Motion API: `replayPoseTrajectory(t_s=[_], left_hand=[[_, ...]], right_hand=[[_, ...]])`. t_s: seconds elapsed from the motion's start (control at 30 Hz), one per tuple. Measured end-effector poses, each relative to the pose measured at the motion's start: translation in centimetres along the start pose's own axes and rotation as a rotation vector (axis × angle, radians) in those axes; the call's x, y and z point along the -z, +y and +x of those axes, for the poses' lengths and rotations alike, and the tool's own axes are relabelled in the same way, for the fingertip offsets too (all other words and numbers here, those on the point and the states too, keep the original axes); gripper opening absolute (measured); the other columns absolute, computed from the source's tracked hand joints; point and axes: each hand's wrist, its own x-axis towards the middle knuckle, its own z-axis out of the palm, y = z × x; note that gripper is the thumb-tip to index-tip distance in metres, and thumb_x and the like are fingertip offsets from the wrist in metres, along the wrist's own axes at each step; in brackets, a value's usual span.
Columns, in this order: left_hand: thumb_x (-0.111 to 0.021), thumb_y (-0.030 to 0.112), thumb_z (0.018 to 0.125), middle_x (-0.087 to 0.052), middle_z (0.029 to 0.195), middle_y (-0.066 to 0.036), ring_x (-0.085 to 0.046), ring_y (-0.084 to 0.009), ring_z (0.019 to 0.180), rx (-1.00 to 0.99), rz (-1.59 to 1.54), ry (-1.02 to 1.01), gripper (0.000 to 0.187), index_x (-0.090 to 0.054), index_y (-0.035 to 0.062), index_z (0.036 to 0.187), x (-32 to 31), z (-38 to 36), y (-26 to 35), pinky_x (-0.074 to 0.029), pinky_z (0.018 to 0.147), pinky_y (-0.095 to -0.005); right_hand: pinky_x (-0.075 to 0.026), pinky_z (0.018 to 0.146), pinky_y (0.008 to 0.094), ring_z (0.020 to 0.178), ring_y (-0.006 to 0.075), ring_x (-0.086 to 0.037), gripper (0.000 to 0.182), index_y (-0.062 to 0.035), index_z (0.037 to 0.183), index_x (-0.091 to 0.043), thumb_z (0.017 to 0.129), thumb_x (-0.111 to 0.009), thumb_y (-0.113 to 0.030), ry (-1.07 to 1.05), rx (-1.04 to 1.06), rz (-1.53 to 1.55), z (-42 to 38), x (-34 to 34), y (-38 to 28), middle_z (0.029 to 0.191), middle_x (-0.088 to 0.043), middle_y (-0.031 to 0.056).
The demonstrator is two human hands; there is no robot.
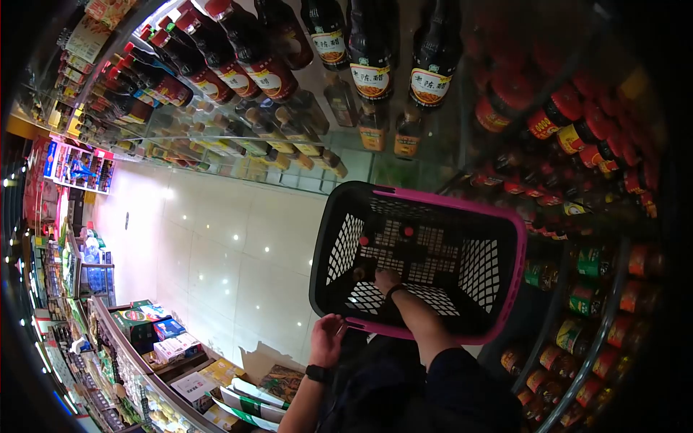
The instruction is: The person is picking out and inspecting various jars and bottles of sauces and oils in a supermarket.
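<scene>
A black shopping basket [517,289] with a pink-trimmed rim and lattice walls is in front of me. My right hand [388,278] reaches down inside it, fingers curled together. What they hold, if anything, is hidden in the dark. Close by the fingers is a small brownish round shape [359,274], too dim to name. Two red caps, a left one [364,241] and a right one [408,232], show deeper in the basket. My left hand [328,339], with a dark watch on its wrist, is beside the basket's near left corner, fingers loosely bent and apart.
Glass shelves beyond the basket carry dark vinegar bottles [372,72] and smaller bottles [408,137]. Red-lidded jars [567,137] crowd the right side, with more jars [574,335] below. Boxes [173,346] stand at lower left, beside the pale tiled floor [245,245].
</scene>
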Motion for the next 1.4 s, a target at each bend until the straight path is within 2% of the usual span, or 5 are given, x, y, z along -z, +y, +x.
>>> replayPoseTrajectory(t_s=[0.5,0.6,0.67,1.0,1.4], left_hand=[[-0.035,0.022,0.080,-0.045,0.058,0.002,-0.045,-0.0130,0.061,0.184,0.330,-0.110,0.020,-0.044,0.0139,0.065,-4.0,3.8,-0.2,-0.038,0.063,-0.0335],[-0.036,0.031,0.081,-0.046,0.066,-0.001,-0.047,-0.0160,0.068,0.293,0.308,-0.115,0.024,-0.041,0.0131,0.066,-6.3,2.7,-0.1,-0.038,0.071,-0.0371],[-0.036,0.042,0.082,-0.047,0.117,-0.014,-0.043,-0.0299,0.110,0.421,0.208,-0.152,0.048,-0.043,0.0074,0.114,-9.0,-0.7,0.8,-0.028,0.096,-0.0460],[-0.040,0.033,0.080,-0.051,0.113,-0.014,-0.047,-0.0306,0.106,0.395,0.225,-0.680,0.037,-0.049,0.0074,0.106,-11.6,-6.3,0.9,-0.039,0.088,-0.0460],[-0.029,0.041,0.085,-0.053,0.109,-0.015,-0.050,-0.0278,0.102,0.253,0.220,-0.537,0.051,-0.046,0.0007,0.110,-3.4,-8.0,1.2,-0.042,0.084,-0.0458]], right_hand=[[-0.033,0.048,0.0309,0.050,0.0122,-0.038,0.014,-0.0041,0.080,-0.054,0.083,-0.050,-0.017,0.713,0.184,1.101,-21.5,13.0,6.9,0.056,-0.038,0.0021],[-0.029,0.043,0.0255,0.046,0.0073,-0.033,0.013,-0.0045,0.079,-0.056,0.083,-0.050,-0.016,0.571,0.085,1.569,-27.9,16.9,6.6,0.055,-0.038,-0.0009],[-0.024,0.042,0.0243,0.044,0.0056,-0.029,0.014,-0.0048,0.076,-0.054,0.083,-0.048,-0.015,0.570,0.112,1.738,-30.2,17.7,6.4,0.055,-0.035,-0.0026],[-0.041,0.062,0.0344,0.063,0.0194,-0.049,0.022,-0.0072,0.073,-0.048,0.079,-0.052,-0.028,0.778,0.269,2.959,-28.0,13.1,1.2,0.069,-0.051,0.0062],[-0.039,0.057,0.0316,0.051,0.0157,-0.043,0.022,-0.0141,0.061,-0.039,0.074,-0.051,-0.026,0.765,0.005,3.065,-25.7,9.2,-3.5,0.052,-0.037,-0.0021]])
